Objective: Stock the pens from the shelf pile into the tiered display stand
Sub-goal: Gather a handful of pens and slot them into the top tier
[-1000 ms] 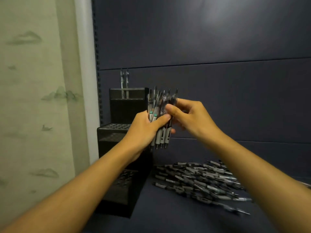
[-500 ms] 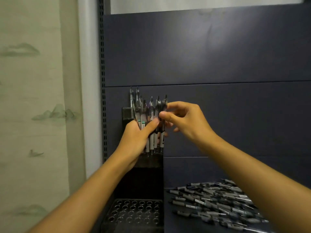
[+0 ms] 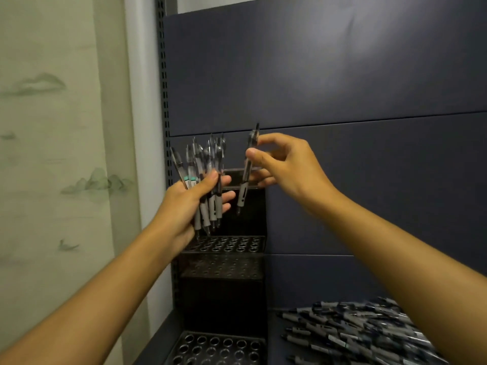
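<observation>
One pen (image 3: 246,168) hung tip-down, pinched between thumb and fingers of the right hand (image 3: 288,164) before the stand's (image 3: 224,267) top tier. Beside it, the left hand (image 3: 189,204) gripped a bundle of pens (image 3: 205,180). More pens (image 3: 363,335) lay piled at the shelf's (image 3: 274,349) right edge.

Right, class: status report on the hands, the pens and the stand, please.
Left hand grips a bunch. Right hand pinches one pen, tip down, over the stand. Visible holes unfilled; nothing blocking.
</observation>
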